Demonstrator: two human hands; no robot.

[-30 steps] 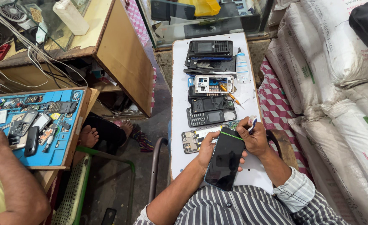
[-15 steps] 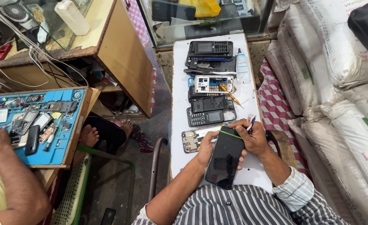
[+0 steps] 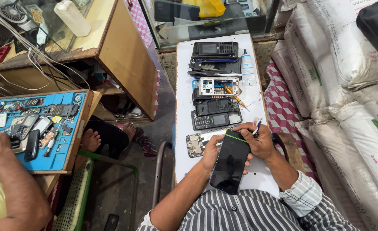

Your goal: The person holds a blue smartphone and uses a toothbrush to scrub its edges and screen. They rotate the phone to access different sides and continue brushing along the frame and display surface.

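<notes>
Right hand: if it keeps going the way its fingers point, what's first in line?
The right hand points left across the top edge of the phone, which it already touches. Straight on past that, likely the bare circuit board lying on the white table, though heights are hard to judge from above.

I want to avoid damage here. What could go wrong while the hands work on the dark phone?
1. The left hand holds the phone off the white table, tilted; it might slip and drop.
2. The right hand holds a thin tool at the phone's top edge, where a green strip shows; pressing hard could crack the glass.
3. The circuit board lies near the table edge and could be knocked off.
</notes>
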